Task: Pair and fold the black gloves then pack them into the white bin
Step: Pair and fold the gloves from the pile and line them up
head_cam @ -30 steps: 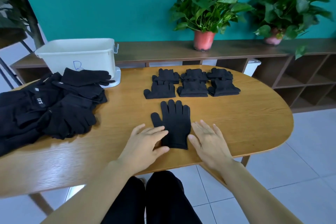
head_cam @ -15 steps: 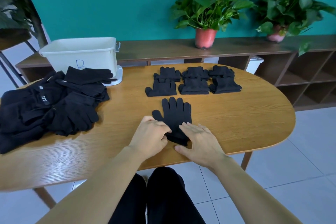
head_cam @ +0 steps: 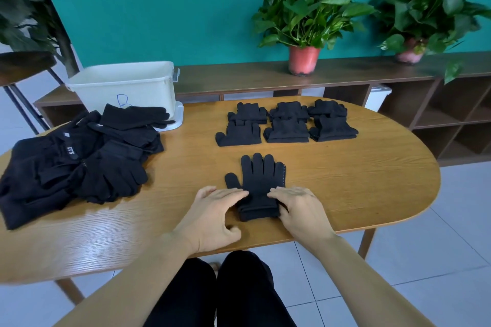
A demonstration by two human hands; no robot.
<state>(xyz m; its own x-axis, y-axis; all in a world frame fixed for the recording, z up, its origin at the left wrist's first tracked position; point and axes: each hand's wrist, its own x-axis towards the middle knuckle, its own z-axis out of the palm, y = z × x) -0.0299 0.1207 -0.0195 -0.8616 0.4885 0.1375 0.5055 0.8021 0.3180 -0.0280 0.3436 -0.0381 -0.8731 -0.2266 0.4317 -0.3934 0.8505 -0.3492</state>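
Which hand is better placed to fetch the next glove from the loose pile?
Left, likely. The loose pile of black knitted gloves lies left of the left hand on the oval wooden table; the right hand would have to reach across.

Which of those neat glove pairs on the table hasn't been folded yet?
The glove pair nearest the person, under the left hand and right hand: its fingers lie stretched out flat, while the six folded bundles behind are doubled over.

Left hand (head_cam: 212, 216) and right hand (head_cam: 301, 210) palm-down side by side, fingers (head_cam: 235, 194) extended forward
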